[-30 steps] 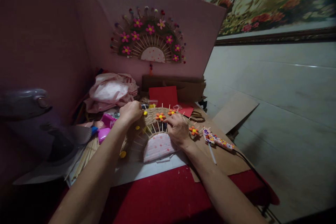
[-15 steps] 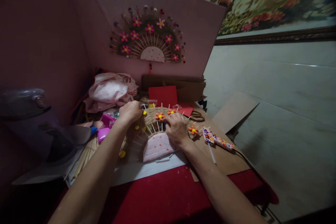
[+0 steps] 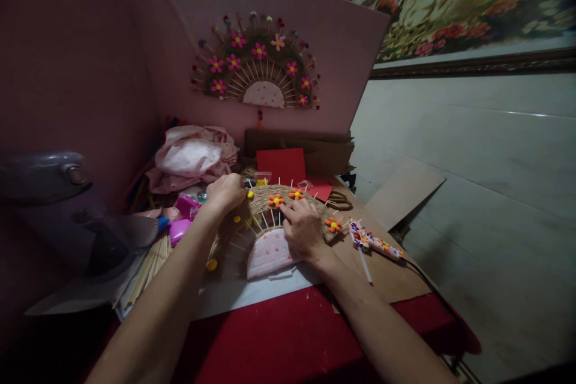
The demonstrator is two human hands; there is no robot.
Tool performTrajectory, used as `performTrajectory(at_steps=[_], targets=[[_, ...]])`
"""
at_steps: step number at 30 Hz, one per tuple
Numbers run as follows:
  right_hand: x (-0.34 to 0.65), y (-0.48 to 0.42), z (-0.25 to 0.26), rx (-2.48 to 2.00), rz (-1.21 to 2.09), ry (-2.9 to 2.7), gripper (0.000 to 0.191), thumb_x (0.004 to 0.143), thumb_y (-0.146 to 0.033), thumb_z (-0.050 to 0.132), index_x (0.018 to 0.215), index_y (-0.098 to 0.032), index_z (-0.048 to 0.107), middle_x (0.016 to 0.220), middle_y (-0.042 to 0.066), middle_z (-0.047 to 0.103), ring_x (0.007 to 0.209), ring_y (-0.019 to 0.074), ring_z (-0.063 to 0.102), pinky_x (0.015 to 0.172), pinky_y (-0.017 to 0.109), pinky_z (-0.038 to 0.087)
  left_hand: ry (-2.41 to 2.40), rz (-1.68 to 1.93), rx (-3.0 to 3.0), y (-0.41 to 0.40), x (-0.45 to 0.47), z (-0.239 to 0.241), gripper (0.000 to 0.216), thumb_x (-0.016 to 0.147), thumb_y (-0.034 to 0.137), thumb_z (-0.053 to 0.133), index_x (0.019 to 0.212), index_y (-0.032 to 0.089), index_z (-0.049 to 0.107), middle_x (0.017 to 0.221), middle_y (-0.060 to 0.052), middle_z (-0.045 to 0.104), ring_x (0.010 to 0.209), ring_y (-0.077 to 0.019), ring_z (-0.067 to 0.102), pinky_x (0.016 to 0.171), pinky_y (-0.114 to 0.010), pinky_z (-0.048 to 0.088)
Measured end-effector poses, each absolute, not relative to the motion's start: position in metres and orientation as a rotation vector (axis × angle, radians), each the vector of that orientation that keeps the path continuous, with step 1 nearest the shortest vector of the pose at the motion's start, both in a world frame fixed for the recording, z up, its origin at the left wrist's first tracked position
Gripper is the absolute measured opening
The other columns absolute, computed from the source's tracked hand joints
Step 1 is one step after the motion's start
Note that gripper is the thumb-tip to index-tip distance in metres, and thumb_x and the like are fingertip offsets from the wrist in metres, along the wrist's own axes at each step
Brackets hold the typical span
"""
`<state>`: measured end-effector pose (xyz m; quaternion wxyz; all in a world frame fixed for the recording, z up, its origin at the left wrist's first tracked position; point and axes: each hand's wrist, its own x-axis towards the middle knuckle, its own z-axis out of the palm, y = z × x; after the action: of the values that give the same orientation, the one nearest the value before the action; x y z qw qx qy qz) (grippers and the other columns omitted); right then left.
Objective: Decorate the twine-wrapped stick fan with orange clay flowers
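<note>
A half-round fan craft (image 3: 265, 191) lies on the table, with a twine-wound band, thin sticks and a pink dotted cloth centre (image 3: 270, 252). Orange flowers with yellow middles, one of them a flower (image 3: 276, 200) near the top, sit on the band's middle and right. Yellow dots, including a dot (image 3: 211, 264) low down, mark its left part. My left hand (image 3: 226, 193) is closed at the band's upper left edge, its fingertips hidden. Across the band's right half, my right hand (image 3: 303, 228) has bent fingers gripping it, the index fingertip close to the top flower.
A flower-patterned glue gun (image 3: 375, 243) with a cord lies at the right on cardboard. Scissors (image 3: 337, 199) and red card (image 3: 281, 162) are behind the fan. Wooden sticks (image 3: 150, 267) and pink cloth (image 3: 193, 153) lie left. A finished fan (image 3: 258, 63) hangs on the pink board.
The whole view has shifted slightly. Both hands stay at nearly the same places on the fan, with only a small change in the right hand's fingers.
</note>
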<state>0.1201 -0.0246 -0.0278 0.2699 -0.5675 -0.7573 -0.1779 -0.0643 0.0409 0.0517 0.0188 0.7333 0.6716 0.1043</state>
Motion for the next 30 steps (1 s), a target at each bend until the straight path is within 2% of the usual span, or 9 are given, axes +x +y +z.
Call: performTrajectory(at_steps=[12,18,30], targets=[[0.1179,-0.0266,-0.0275,-1.512,-0.498,-2.036,0.031,0.078,-0.016,0.051,0.105,-0.021,0.066,0.090,0.008,0.062,0.088,0.0229,0.044,0.076,0.035,0.029,2.083,0.357,2.268,0.0392,-0.0638,0.0514,0.033,0.075,0.034,0.045,0.095,0.023,0.069,0.106,-0.012,0.069,0.098,-0.0281,0.063,0.074,-0.033,0.048],[0.1154,-0.0284,-0.0258,-1.489,-0.585,-2.125,0.037,0.081,-0.021,0.051,0.117,-0.020,0.061,0.095,0.011,0.061,0.088,0.0246,0.042,0.075,0.038,0.028,2.089,0.345,2.276,0.0383,-0.0634,0.0518,0.032,0.076,0.033,0.045,0.095,0.023,0.069,0.106,-0.010,0.069,0.098,-0.0257,0.063,0.075,-0.030,0.048],[0.1146,-0.0204,-0.0250,-1.574,-0.589,-2.036,0.039,0.084,-0.019,0.046,0.120,-0.024,0.058,0.096,0.010,0.056,0.089,0.0249,0.040,0.076,0.036,0.030,2.093,0.336,2.266,0.0381,-0.0618,0.0522,0.034,0.075,0.028,0.044,0.097,0.022,0.069,0.107,-0.012,0.068,0.100,-0.0269,0.062,0.076,-0.031,0.048]])
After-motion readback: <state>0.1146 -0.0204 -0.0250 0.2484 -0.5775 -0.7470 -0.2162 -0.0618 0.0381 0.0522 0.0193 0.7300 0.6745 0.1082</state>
